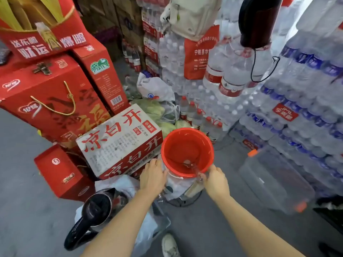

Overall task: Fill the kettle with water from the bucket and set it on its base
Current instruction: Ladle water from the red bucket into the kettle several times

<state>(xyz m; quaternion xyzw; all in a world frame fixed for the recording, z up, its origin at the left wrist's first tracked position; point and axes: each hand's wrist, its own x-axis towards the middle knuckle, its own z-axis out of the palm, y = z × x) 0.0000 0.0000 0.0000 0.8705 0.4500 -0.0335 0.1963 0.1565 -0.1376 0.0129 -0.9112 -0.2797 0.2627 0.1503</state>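
Note:
A red plastic bucket [187,145] stands in the middle of the floor, tipped slightly toward me, with water pooled at its near side. My left hand [153,175] presses against the bucket's left wall and my right hand [216,182] grips its near right rim. The steel kettle [98,206], with a black handle and an open top, sits at the lower left on white plastic bags, apart from both hands. A dark round object with a black cord [259,21] rests high on the bottle stacks at the upper right; whether it is the kettle's base I cannot tell.
Red gift boxes [48,101] and a white carton with red characters [118,138] crowd the left. Shrink-wrapped water bottle packs [300,101] tower on the right. A clear plastic bin [274,179] sits at the right, and my shoe [169,245] is below.

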